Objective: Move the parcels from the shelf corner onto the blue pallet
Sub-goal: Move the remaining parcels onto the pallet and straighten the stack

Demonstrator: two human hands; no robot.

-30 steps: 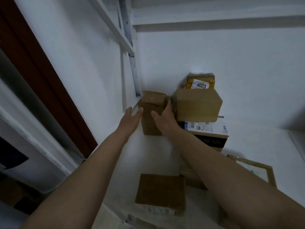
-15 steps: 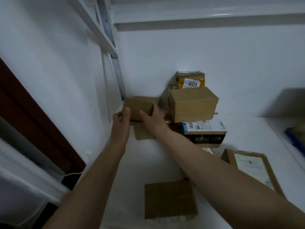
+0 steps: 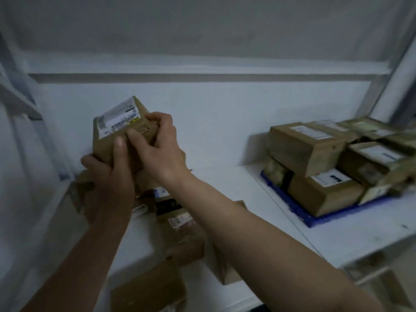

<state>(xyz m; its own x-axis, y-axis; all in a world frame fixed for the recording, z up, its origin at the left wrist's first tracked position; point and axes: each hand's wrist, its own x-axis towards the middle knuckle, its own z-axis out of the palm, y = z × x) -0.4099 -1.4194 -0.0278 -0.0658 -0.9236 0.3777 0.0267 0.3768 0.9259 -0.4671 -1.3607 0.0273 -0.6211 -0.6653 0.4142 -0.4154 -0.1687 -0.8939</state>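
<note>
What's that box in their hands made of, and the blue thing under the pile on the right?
Held parcel: looks like brown matte cardboard, with a white paper label on top. Blue pallet: probably plastic, judging by its even blue colour; blur hides any finer detail.

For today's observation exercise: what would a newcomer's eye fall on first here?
First, the labelled cardboard parcel lifted at centre left, held between the left hand and right hand. Next, the blue pallet at right on the white shelf, already stacked with parcels.
</note>
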